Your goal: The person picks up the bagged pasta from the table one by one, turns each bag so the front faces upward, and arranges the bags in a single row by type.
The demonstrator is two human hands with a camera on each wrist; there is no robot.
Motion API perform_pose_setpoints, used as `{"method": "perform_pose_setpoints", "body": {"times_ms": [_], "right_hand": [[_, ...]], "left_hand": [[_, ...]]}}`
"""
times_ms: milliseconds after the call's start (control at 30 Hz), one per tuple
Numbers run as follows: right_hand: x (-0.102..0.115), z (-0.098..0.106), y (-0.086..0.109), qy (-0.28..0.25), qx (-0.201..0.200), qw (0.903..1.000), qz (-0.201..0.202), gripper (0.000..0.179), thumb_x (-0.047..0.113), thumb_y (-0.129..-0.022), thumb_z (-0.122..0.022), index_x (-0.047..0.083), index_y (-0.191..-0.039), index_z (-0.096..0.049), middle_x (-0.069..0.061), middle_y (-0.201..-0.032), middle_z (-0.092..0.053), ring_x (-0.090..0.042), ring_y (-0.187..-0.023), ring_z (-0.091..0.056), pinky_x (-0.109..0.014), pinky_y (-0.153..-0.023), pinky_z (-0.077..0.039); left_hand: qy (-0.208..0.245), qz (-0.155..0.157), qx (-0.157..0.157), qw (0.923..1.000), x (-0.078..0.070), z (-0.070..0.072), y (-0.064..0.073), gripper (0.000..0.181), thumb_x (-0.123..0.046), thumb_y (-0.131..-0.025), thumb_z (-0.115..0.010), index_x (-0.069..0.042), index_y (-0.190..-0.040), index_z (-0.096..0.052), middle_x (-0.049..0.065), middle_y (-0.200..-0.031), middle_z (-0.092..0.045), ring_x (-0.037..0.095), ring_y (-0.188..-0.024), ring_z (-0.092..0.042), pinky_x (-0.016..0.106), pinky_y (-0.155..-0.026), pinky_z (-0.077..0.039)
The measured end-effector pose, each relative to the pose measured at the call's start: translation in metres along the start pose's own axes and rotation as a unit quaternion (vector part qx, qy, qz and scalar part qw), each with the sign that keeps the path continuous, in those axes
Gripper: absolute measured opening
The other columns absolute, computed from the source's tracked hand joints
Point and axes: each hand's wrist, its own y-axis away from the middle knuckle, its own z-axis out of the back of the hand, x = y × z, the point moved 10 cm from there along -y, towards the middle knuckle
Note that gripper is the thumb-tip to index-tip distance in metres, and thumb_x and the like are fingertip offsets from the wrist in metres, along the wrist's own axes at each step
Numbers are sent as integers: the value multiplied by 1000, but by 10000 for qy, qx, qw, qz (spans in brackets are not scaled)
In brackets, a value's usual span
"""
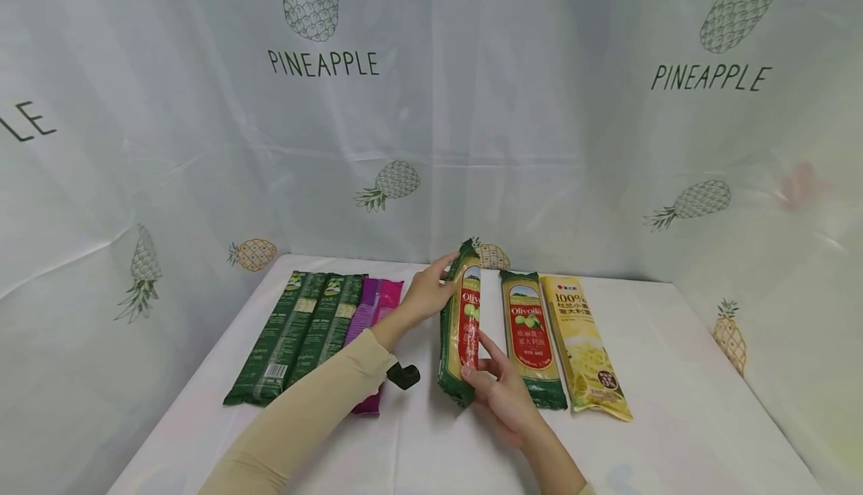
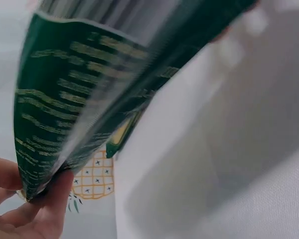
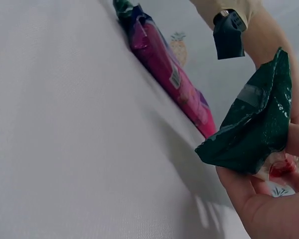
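Both hands hold one green-and-gold pack of spaghetti (image 1: 465,323), tilted up over the middle of the white table. My left hand (image 1: 426,291) grips its upper end; the left wrist view shows fingers and thumb around the narrowed green end of the pack (image 2: 79,89). Low on the pack, my right hand (image 1: 502,394) holds it with the thumb on the red label. In the right wrist view the folded green bottom end (image 3: 254,119) juts out past the fingers. Its printed front faces the head camera and right; the back, with small lettering, faces the left wrist camera.
Right of the hands lie a matching green spaghetti pack (image 1: 533,338) and a yellow pasta pack (image 1: 586,345). On the left are two green packs, one outermost (image 1: 270,341), beside a purple-and-pink pack (image 1: 384,296) partly behind the left forearm. A pineapple-print curtain (image 1: 526,143) surrounds the table.
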Motion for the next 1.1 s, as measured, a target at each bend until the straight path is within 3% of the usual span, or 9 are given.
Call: {"method": "perform_pose_setpoints", "body": {"times_ms": [233,333,500,600,700,833,967,1100], "right_hand": [[8,4,1,275,-343,9984,353,80,7,-98,-76,25,-167,-38,-15,-117,-51,-19,-89,-61,-28,-69,-54],[13,5,3,554,-452,9961,512,81,5,-97,-76,25,-166,-40,-17,-118,-52,-20,-88,-61,-25,-69,-53],[19,6,5,901,-566,9923,630,81,4,-96,-77,25,-166,-40,-19,-121,-53,-22,-92,-63,-24,-72,-55],[21,6,6,1069,-628,9900,675,81,4,-96,-77,25,-166,-41,-19,-121,-54,-22,-93,-64,-25,-72,-56],[23,7,7,1318,-720,9860,722,81,6,-96,-79,23,-166,-41,-18,-120,-57,-22,-92,-63,-26,-69,-56],[25,7,8,1637,-792,9809,695,82,12,-95,-82,22,-165,-42,-16,-118,-59,-21,-89,-61,-26,-66,-54],[26,8,6,1781,-660,9802,552,82,21,-95,-83,24,-166,-40,-15,-118,-59,-23,-92,-60,-29,-71,-55],[26,11,6,1788,-403,9825,339,83,32,-96,-81,25,-166,-38,-17,-126,-59,-28,-107,-64,-39,-83,-58]], "left_hand": [[-335,-130,-68,9993,-6,2,2,69,-24,-105,-65,-24,-168,-36,22,-134,-68,33,-108,-72,42,-84,-60],[-452,-181,-103,9988,-6,2,2,77,-28,-103,-69,-24,-169,-29,23,-131,-68,34,-105,-72,46,-85,-60],[-631,-167,-53,9979,-3,-2,2,91,-37,-99,-76,-25,-170,-20,25,-136,-66,40,-117,-69,54,-91,-59],[-667,-171,-11,9976,-1,-4,2,93,-39,-98,-78,-24,-169,-19,24,-128,-70,38,-111,-71,52,-88,-60],[-548,-148,24,9984,3,-4,1,93,-37,-98,-78,-26,-169,-19,21,-120,-72,30,-98,-73,45,-80,-60],[-46,-49,90,9999,8,-5,-1,92,-27,-99,-76,-25,-170,-18,19,-118,-73,24,-87,-74,39,-75,-60],[397,239,81,9989,14,-3,-1,89,-19,-101,-73,-26,-170,-18,18,-119,-71,24,-90,-73,39,-77,-60],[611,497,-49,9969,18,2,-2,86,-17,-101,-71,-29,-169,-19,19,-124,-68,27,-96,-71,42,-83,-59]]}}
